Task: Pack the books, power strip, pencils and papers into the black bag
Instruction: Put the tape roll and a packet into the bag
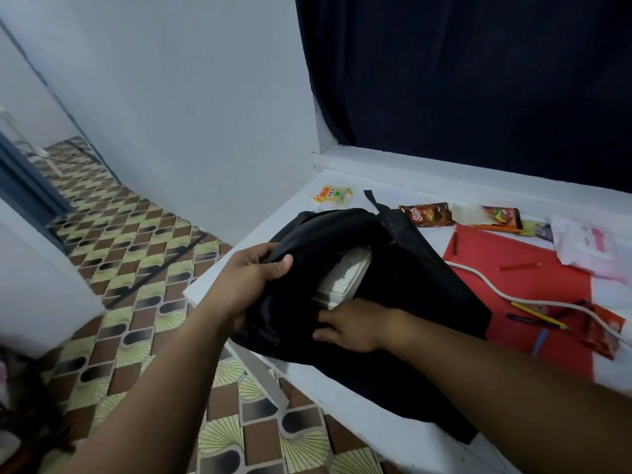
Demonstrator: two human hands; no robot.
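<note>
- Two hands on the black bag (403,278), which lies at the bench's (383,429) left end, its bottom hanging over the near edge.
- Left hand (251,280): fingers + thumb curled round the bag's opening flap, holding it up.
- Right hand (352,325): reaches into the opening, thumb outside on the fabric, fingers tucked in against the books (345,277); can't tell if they grip or just push.
- Books: white page edges showing, already partly inside the bag.
- Red paper (533,285) flat on bench, right of bag, partly under it.
- Power strip cord (485,285), white, snakes across the red paper toward the right edge.
- Pencils (538,314) scattered on the red paper, several near the right side.
- Snack wrappers (458,215) along the far edge, by the dark curtain (478,80).
</note>
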